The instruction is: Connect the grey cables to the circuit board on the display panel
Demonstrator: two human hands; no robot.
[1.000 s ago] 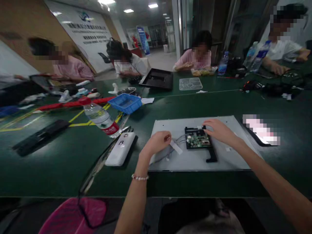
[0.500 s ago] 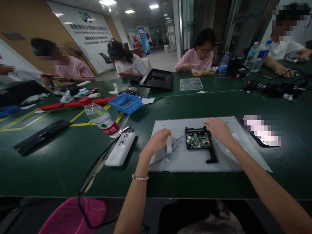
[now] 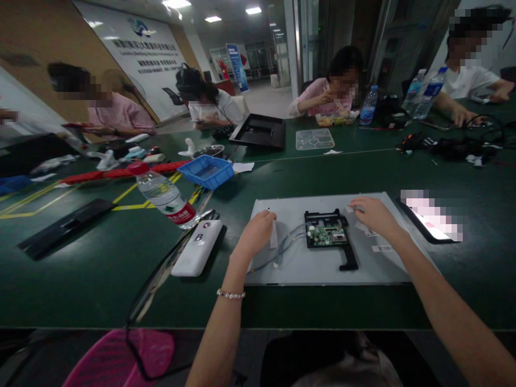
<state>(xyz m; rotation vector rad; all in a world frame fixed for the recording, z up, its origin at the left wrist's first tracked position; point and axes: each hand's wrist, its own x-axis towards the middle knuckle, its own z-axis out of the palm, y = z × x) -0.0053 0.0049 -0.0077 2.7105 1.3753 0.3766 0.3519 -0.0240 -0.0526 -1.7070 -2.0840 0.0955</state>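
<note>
A grey flat panel (image 3: 298,271) lies on the table before me. On it sits a black plastic bracket (image 3: 349,257) around a green circuit board (image 3: 328,235), with thin grey cables (image 3: 287,242) running left. My left hand (image 3: 258,232) is closed at the upper end of a white strip (image 3: 274,239), left of the board; its fingertips are partly hidden. Over the panel's far right part, my right hand (image 3: 374,215) pinches a small pale piece (image 3: 350,209) whose kind I cannot tell. Pale labels (image 3: 382,249) show on the panel beneath my right forearm.
A phone (image 3: 429,217) lies right of the panel. To the left are a white power bank (image 3: 197,248), a tilted water bottle (image 3: 165,199), a blue tray (image 3: 207,172) and a black bar-shaped part (image 3: 66,228). Several people sit across the table.
My right hand has moved right, away from the bracket's upper corner, and a pale piece shows at its fingertips. My left hand has shifted slightly left with the strip's upper end.
</note>
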